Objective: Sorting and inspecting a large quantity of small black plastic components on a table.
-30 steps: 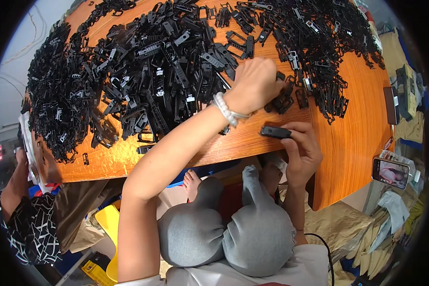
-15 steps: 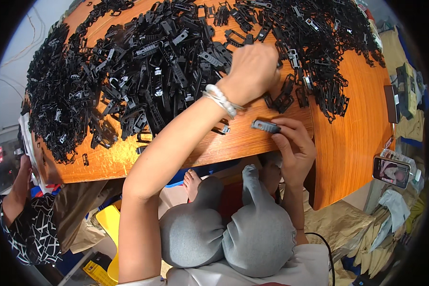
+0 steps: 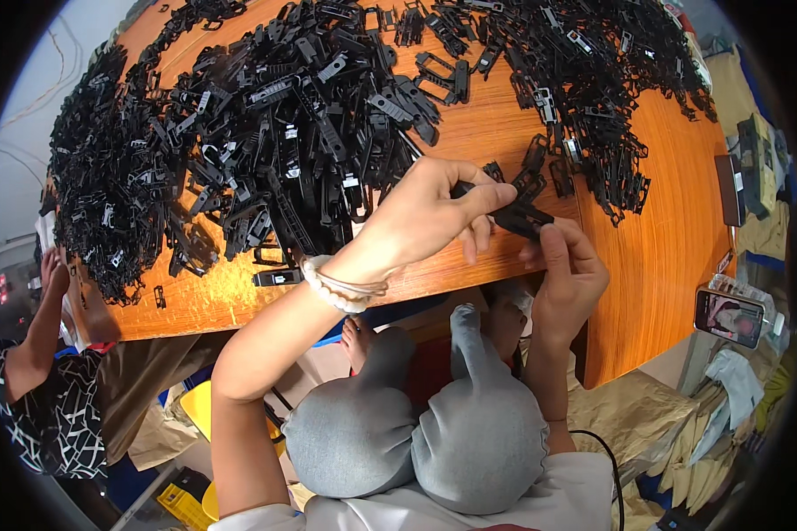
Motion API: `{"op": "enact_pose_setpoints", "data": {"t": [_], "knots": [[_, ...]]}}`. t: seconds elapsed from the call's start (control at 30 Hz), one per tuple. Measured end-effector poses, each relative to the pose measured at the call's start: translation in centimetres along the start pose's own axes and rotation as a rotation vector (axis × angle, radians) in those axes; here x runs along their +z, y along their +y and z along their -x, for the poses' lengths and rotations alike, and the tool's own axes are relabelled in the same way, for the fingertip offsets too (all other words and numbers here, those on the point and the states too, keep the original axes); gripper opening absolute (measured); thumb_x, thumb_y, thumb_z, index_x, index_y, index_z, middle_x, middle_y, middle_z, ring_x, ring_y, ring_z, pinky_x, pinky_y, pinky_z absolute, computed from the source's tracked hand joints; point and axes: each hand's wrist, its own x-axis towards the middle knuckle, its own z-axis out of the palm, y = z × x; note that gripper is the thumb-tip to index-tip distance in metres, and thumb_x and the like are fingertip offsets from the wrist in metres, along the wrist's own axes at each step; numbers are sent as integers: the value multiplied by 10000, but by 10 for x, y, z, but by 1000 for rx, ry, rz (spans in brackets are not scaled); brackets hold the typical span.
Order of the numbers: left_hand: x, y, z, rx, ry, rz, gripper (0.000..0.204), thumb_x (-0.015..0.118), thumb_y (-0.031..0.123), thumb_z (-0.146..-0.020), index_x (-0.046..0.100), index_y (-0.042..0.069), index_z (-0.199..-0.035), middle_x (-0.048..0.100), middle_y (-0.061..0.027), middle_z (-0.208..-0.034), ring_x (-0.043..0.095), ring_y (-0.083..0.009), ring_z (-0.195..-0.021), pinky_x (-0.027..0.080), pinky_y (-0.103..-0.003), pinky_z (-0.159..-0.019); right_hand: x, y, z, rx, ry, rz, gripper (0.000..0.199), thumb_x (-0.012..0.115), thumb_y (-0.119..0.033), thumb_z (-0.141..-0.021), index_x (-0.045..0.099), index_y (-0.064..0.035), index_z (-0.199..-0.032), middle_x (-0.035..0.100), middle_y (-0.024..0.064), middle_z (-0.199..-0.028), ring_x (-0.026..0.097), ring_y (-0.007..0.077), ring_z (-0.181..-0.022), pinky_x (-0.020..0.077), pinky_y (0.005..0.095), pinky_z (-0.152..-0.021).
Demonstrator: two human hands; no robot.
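Note:
My left hand [image 3: 429, 212] and my right hand [image 3: 568, 265] meet at the near edge of the orange wooden table [image 3: 655, 248]. Both pinch the same small black plastic clip [image 3: 521, 215], left fingers on its left end, right thumb and fingers on its right end. A white beaded bracelet [image 3: 341, 288] sits on my left wrist. Just beyond the hands lies a big heap of black plastic clips [image 3: 274, 133], and a second heap of clips [image 3: 584, 80] spreads toward the far right.
A lone black clip [image 3: 277, 278] lies near the table edge at left. Another person in a patterned black top [image 3: 35, 389] stands at the left. A phone with a lit screen [image 3: 729, 317] rests at the right. My grey-clad knees [image 3: 416, 434] are below the table.
My left hand drew back from the heap toward the table edge. My right hand lifted its clip up to meet it, and both hands now grip the piece together.

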Motion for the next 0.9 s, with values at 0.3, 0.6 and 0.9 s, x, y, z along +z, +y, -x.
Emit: {"op": "enact_pose_setpoints", "data": {"t": [0.3, 0.6, 0.9], "knots": [[-6, -17, 7, 15, -68, 447, 394, 470, 295, -935, 578, -57, -796, 625, -141, -685, 576, -145, -547, 428, -223, -488, -3, -4, -1, 18, -5, -63, 157, 581, -105, -862, 610, 48, -846, 606, 76, -782, 541, 96, -564, 438, 195, -509], [0, -20, 11, 113, 71, -12, 450, 429, 290, -951, 570, -48, -689, 586, -67, -607, 518, -105, -460, 415, -231, -462, 2, -5, 3, 44, 20, -60, 151, 579, -92, -860, 609, 56, -852, 609, 82, -797, 545, 101, -543, 446, 195, -500], [7, -23, 13, 95, 51, 49, 321, 534, 243, -904, 597, -35, -757, 582, -38, -614, 517, -86, -488, 407, -214, -468, 5, -6, 5, -26, -48, 63, 120, 599, -73, -843, 598, 39, -802, 564, 38, -725, 528, 83, -557, 429, 198, -503]]}}
